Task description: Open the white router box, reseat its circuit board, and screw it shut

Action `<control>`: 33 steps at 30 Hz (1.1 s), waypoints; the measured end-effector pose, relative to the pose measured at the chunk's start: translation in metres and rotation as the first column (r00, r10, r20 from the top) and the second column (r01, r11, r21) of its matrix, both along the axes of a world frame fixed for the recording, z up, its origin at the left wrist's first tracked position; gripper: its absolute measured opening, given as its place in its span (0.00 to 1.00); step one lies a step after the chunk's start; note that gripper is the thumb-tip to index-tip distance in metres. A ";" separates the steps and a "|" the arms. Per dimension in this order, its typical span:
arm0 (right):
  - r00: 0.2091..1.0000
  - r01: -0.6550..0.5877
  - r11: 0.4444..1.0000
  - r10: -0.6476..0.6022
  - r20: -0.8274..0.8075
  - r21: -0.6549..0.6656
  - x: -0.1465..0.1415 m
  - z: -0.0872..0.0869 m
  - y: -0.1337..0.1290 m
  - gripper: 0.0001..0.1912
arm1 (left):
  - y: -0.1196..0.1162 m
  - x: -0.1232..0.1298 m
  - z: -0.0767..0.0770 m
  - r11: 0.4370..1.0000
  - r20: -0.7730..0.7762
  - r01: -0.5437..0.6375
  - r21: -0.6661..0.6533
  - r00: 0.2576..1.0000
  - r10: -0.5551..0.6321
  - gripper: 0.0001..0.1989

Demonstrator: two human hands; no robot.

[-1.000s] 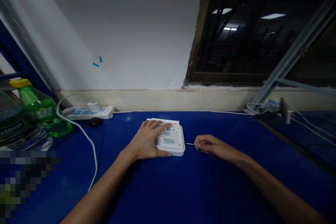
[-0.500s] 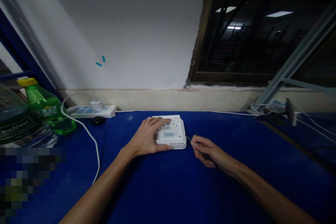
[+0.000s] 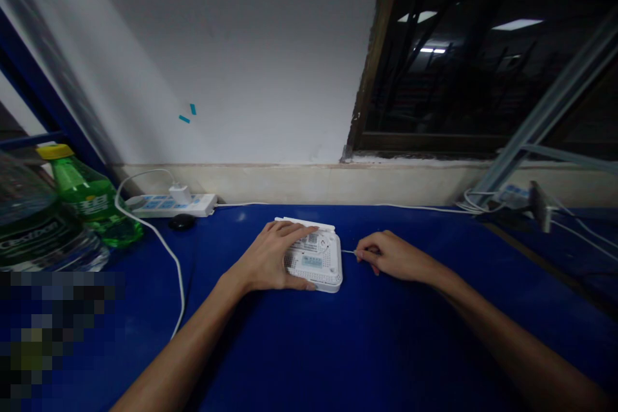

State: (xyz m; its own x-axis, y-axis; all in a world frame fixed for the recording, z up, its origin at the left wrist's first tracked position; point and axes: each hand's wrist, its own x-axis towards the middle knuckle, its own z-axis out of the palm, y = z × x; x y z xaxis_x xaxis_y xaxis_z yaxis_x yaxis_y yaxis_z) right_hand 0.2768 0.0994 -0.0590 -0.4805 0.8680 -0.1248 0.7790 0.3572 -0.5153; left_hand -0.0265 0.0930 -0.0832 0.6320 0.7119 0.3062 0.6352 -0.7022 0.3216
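Observation:
On the blue table (image 3: 376, 347) lies a white router-like box (image 3: 313, 262), its vented and labelled face turned up. My left hand (image 3: 273, 257) grips it from the left, fingers over the far part and thumb along the near edge, hiding its left side. A thin white cord (image 3: 347, 252) runs from the right side of the box. Just right of there, my right hand (image 3: 383, 253) is closed, pinching that cord between thumb and fingertips. The rest of the cord inside the hand is hidden.
A white power strip (image 3: 200, 204) with a plugged-in charger (image 3: 180, 192) lies near the wall, beside a black mouse-like object (image 3: 182, 222). A green bottle (image 3: 89, 196) and a large clear bottle (image 3: 33, 225) stand left. A white cable (image 3: 167, 246) crosses the left side; more cables (image 3: 476, 201) lie right.
My right hand has turned over and risen slightly, still holding the cord, which now runs nearly level. The box has tilted or shifted a little toward me under my left hand.

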 end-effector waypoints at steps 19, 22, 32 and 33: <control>0.996 -0.081 0.997 0.081 0.027 0.012 0.003 0.013 0.015 0.13 | 0.002 0.000 -0.002 1.000 0.021 -0.001 -0.005 1.000 0.001 0.54; 0.996 -0.078 0.997 0.077 0.040 0.026 0.000 0.013 0.015 0.11 | 0.002 0.000 -0.002 1.000 0.021 0.006 -0.003 1.000 -0.006 0.53; 0.965 -0.002 0.987 -0.040 -0.258 -0.163 0.002 -0.019 0.007 0.19 | 0.002 0.000 -0.002 1.000 0.076 -0.011 -0.016 0.997 0.012 0.53; 0.944 0.023 0.978 -0.089 -0.317 -0.206 0.001 -0.026 0.005 0.20 | 0.001 -0.001 -0.001 1.000 0.092 -0.011 -0.022 0.996 0.013 0.53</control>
